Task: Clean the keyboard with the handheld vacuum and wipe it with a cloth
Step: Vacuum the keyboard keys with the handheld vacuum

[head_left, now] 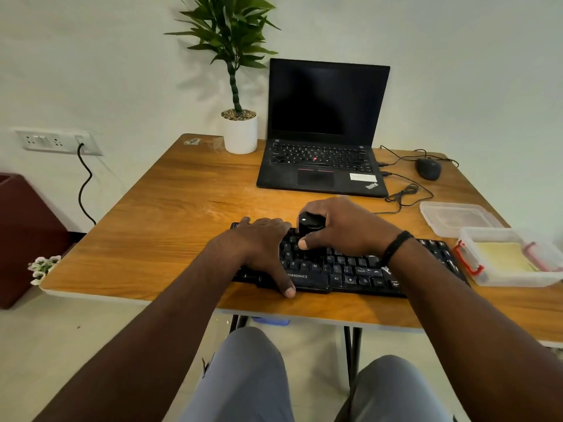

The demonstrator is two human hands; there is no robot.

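Keyboard cleaning is in its vacuuming step: your right hand [344,226] is wrapped around the small black handheld vacuum [310,228], standing it upright on the upper key rows left of centre. Your left hand [259,245] lies flat with straight fingers over the left end of the black plastic keyboard [350,269], steadying it near the front edge of the wooden surface [170,214]. Next, I judge, you sweep the vacuum along the remaining rows. The pale yellow cloth [499,255] waits in the clear plastic box [515,281] just right of the keyboard.
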